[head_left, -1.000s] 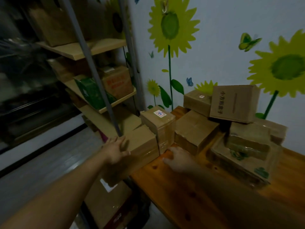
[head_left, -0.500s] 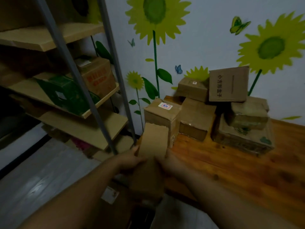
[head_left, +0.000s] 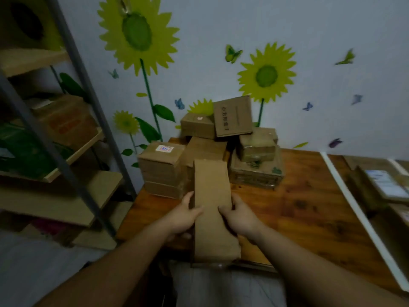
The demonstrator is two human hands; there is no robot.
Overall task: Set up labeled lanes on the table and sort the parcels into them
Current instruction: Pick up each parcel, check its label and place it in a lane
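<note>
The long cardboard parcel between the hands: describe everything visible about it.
The long parcel is a plain brown cardboard box, narrow and elongated, with no label showing on its upper face. It points away from the person, far end toward the parcel pile, near end past the table's front edge. The left hand and right hand grip its long sides around mid-length, holding it.

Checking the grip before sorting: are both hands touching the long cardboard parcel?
Touching. The head view shows the left hand and right hand pressed against opposite sides of the long parcel, thumbs lying on its top face.

Dim, soft focus; wide-angle bending at edges.
</note>
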